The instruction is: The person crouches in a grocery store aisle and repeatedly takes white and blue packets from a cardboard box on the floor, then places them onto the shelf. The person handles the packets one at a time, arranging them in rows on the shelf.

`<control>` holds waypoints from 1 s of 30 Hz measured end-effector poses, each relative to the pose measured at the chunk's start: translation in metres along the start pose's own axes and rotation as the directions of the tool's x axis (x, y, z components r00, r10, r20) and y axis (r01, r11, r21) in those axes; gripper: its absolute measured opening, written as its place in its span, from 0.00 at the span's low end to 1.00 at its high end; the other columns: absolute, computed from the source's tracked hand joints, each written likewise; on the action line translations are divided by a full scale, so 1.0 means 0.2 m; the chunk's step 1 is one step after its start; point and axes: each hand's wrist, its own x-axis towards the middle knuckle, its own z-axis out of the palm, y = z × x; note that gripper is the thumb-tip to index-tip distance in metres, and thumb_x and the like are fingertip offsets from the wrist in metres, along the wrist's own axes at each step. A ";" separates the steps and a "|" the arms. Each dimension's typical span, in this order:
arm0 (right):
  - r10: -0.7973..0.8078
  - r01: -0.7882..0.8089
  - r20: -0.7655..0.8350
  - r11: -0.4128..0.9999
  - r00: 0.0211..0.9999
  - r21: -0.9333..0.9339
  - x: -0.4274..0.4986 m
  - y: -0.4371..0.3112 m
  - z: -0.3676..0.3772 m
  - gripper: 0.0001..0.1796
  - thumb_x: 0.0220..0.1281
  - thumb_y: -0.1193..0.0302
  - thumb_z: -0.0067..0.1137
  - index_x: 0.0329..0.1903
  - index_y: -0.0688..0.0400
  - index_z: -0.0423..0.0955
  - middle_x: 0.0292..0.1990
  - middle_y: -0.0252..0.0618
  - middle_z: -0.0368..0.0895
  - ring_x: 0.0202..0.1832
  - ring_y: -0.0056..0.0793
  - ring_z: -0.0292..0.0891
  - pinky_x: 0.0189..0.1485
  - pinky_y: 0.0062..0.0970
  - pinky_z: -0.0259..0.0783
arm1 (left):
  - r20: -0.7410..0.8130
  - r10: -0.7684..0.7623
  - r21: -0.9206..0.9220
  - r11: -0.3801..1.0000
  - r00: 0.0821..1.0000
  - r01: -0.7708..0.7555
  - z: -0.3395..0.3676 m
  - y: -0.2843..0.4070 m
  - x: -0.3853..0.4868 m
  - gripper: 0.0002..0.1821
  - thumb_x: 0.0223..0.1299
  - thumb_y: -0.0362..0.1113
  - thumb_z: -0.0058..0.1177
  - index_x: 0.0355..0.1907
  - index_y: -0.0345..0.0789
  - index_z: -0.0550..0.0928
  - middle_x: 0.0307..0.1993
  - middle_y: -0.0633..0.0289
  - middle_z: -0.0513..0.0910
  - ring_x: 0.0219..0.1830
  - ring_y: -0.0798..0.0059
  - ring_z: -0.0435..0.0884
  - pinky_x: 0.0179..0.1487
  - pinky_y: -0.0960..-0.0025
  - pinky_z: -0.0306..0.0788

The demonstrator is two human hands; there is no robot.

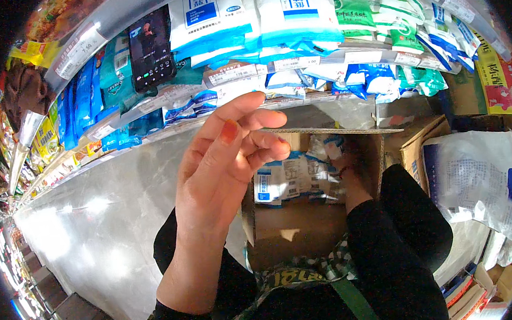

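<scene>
My left hand [220, 163] is raised in front of the shelf, its fingers curled but apart, with nothing in them. Below and beyond it stands an open cardboard box [297, 229] holding several white-and-blue packets of salt [291, 175]. My right hand [347, 159] reaches into the box's far right corner, in deep shadow. Beside its fingers is a blurred packet [332, 147]; whether the hand grips it is hidden by the dark. Large white-and-blue salt packets [296, 12] stand on the shelf above.
A smartphone [150, 51] leans upright against teal packets [116, 76] on the shelf. Green-and-white packets [352, 5] stand farther right. A large white plastic sack [478, 178] sits right of the box, by another carton [421, 138]. Grey tiled floor [98, 217] runs along the left.
</scene>
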 end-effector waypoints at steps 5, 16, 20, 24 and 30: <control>-0.050 0.059 -0.061 0.985 0.997 0.160 -0.13 0.00 -0.03 0.48 0.34 0.56 0.68 0.59 0.63 0.56 0.55 0.49 0.63 0.57 0.45 0.60 0.60 0.38 0.56 | 0.012 -0.042 0.111 0.993 0.999 0.040 0.03 -0.01 0.01 0.24 0.63 0.42 0.37 0.57 0.28 0.62 0.48 0.49 0.72 0.41 0.65 0.75 0.47 0.62 0.69; -0.318 -0.099 0.070 -0.077 0.946 0.992 -0.90 -0.53 -0.79 0.23 0.53 0.63 0.52 0.49 0.62 0.66 0.41 0.32 0.72 0.40 0.22 0.68 0.43 0.25 0.65 | -0.042 -0.083 0.456 0.885 0.996 0.093 0.08 -0.16 -0.02 0.22 0.61 0.44 0.44 0.53 0.32 0.68 0.46 0.54 0.74 0.47 0.69 0.73 0.50 0.68 0.67; -0.547 0.549 -0.346 0.264 0.763 0.793 -1.10 -0.66 -1.23 0.32 0.49 0.65 0.57 0.56 0.64 0.59 0.47 0.41 0.71 0.49 0.29 0.68 0.53 0.28 0.62 | 0.012 -0.092 0.904 0.426 0.996 0.029 0.12 -0.28 -0.13 0.34 0.52 0.50 0.54 0.57 0.31 0.63 0.50 0.53 0.71 0.55 0.67 0.67 0.56 0.66 0.63; -0.800 0.895 -0.423 0.441 0.425 0.064 -1.20 -0.73 -1.42 0.43 0.38 0.65 0.66 0.59 0.64 0.55 0.54 0.54 0.58 0.57 0.49 0.56 0.57 0.38 0.58 | 0.006 -0.065 0.284 0.957 0.998 0.061 0.16 -0.32 -0.19 0.23 0.51 0.34 0.57 0.50 0.31 0.69 0.45 0.59 0.75 0.46 0.74 0.74 0.47 0.70 0.70; -0.681 0.420 -0.234 0.118 0.694 0.900 -1.04 -0.76 -1.48 0.43 0.45 0.62 0.66 0.60 0.66 0.52 0.55 0.46 0.61 0.55 0.32 0.60 0.55 0.29 0.60 | 0.018 -0.123 0.016 0.992 0.992 0.122 0.11 -0.18 -0.14 0.19 0.54 0.34 0.53 0.48 0.32 0.70 0.42 0.57 0.76 0.44 0.72 0.76 0.46 0.66 0.71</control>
